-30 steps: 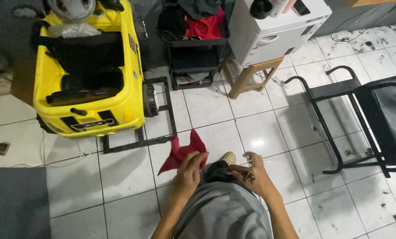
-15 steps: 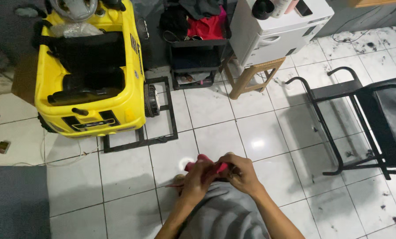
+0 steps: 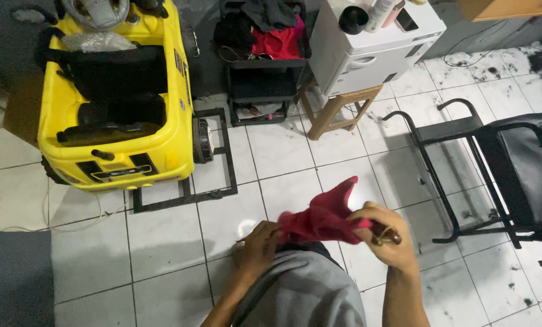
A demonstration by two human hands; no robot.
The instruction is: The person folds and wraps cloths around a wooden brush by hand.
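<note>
Red cloth [image 3: 322,217] between left hand [image 3: 257,245] and right hand [image 3: 387,235] — above white tiled floor [image 3: 168,242].

red cloth [image 3: 319,217]: soft matt fabric, creased and bunched.
yellow toy ride-on car [image 3: 116,103]: smooth, glossy moulded plastic; its seat is matt black.
white floor tiles [image 3: 162,242]: glazed and shiny, with dark smudges on them.
black folding chair [image 3: 495,157]: tubular metal frame painted black, its pad faintly shiny like leatherette.
small wooden stool [image 3: 337,109]: pale, matt wood.
white box-shaped appliance [image 3: 374,42]: smooth plastic-looking shell.
</note>
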